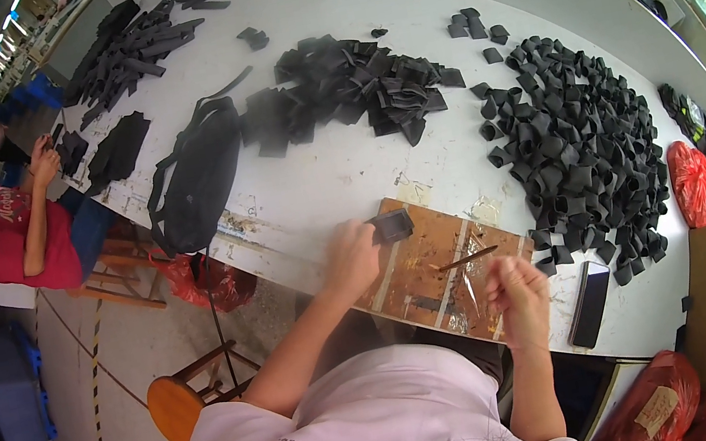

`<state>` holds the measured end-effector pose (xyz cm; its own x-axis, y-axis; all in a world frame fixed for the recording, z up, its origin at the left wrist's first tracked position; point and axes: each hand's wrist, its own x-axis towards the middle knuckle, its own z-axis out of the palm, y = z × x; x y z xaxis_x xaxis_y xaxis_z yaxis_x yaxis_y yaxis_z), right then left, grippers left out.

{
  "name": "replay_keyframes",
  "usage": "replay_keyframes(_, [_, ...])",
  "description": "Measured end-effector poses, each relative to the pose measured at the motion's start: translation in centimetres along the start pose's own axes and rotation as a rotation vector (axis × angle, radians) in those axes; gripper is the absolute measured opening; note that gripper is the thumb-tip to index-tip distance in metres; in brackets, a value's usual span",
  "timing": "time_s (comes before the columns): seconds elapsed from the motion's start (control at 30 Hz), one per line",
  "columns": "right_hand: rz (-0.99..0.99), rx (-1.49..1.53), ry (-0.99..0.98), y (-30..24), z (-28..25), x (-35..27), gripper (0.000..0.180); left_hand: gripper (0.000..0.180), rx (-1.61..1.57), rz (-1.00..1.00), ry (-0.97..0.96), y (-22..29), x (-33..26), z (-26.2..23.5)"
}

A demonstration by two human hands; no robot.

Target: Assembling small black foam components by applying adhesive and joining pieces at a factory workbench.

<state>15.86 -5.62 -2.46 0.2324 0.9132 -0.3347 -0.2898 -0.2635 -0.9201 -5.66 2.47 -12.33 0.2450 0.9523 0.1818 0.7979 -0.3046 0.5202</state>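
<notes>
My left hand (353,254) is closed on a small black box-like piece (392,227) at the upper left of a worn brown board (414,281). The piece has a dark hollow facing up. Above the board's right side, my right hand (518,293) is pinched, its fingertips together; whatever they hold, if anything, is too small to make out. A thin dark stick (469,258) lies across the board between my hands, close to the right fingers. Clear film and glue-like stains mark the board.
A big heap of black folded loops (580,143) covers the table's right side. Flat black pieces (357,83) lie beyond the board, near a black bag (199,177). A phone (589,305) rests at right. Someone in a red shirt (5,230) sits at left near a wooden stool (181,411).
</notes>
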Motion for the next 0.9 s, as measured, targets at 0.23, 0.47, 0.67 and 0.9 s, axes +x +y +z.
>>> replay_keyframes(0.23, [0.175,-0.218,-0.321,3.6,2.6,-1.1,0.029,0.011,-0.072,0.067,0.16,-1.2,-0.4,-0.8])
replay_keyframes(0.47, [0.468,0.427,-0.386,4.5,7.1,1.5,0.018,0.018,-0.385,0.292,0.04,4.0,-2.7,-7.5])
replay_keyframes(0.67, [0.446,0.631,-0.334,3.5,7.1,1.4,0.006,0.018,-1.234,-0.503,0.113,6.3,-4.3,-7.2])
replay_keyframes(0.9, [0.432,0.714,-0.377,4.7,6.2,1.5,0.006,0.005,-1.515,-0.602,-0.054,7.1,-4.0,-7.2])
